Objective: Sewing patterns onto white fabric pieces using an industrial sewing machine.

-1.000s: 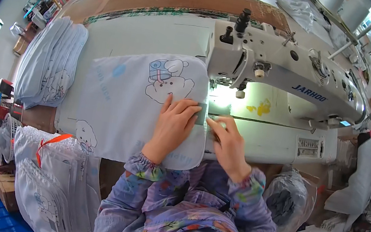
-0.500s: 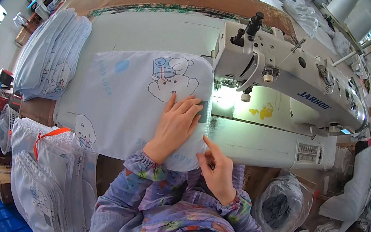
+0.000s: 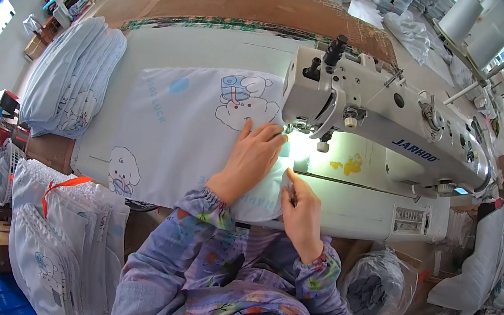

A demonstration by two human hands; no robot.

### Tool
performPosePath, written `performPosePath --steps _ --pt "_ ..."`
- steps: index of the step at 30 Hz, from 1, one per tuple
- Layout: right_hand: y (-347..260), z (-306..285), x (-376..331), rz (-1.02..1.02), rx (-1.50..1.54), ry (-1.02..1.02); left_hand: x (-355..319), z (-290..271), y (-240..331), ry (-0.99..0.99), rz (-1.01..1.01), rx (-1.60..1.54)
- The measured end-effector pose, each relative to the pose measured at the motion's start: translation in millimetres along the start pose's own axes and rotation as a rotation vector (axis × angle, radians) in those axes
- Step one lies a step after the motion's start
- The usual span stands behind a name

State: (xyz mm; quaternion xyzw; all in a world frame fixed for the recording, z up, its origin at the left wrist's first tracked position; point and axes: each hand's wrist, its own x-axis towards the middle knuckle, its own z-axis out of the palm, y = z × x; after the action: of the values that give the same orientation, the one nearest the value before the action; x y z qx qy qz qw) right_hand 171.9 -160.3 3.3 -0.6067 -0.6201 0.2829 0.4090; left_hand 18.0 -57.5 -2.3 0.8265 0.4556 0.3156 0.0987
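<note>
A pale fabric panel (image 3: 185, 129) with printed cartoon puppies and a blue dot lies flat on the sewing machine table. My left hand (image 3: 252, 157) rests on its right part, fingers stretched out and pointing toward the needle area. The fingertips are close beside the sewing machine head (image 3: 318, 96), where the panel's upper right corner goes in under the presser foot; the needle itself is hidden. At the panel's right edge, my right hand (image 3: 303, 213) is closed, thumb and index finger together. Something dark grey shows between them, too small to name.
To the left lies a stack of similar folded panels (image 3: 73, 77). More panels tied with a red ribbon (image 3: 68, 183) hang at the near left. A clear plastic bag (image 3: 375, 291) of grey pieces stands below the table's right side. White thread cones (image 3: 462, 16) stand far right.
The panel's right edge has come up under the machine head, and my left hand has shifted right with it. My right thumb and index finger have closed at the edge. The view has tilted slightly.
</note>
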Motion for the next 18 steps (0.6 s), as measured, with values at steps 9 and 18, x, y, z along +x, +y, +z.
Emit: performPosePath --steps 9,18 --pt "-4.5 8.5 1.3 -0.023 0.002 -0.015 6.5 -7.2 -10.0 -0.025 0.082 0.002" --pt "-13.3 -0.6 9.7 0.15 0.103 -0.111 14.3 -12.3 -16.8 -0.043 0.135 -0.031"
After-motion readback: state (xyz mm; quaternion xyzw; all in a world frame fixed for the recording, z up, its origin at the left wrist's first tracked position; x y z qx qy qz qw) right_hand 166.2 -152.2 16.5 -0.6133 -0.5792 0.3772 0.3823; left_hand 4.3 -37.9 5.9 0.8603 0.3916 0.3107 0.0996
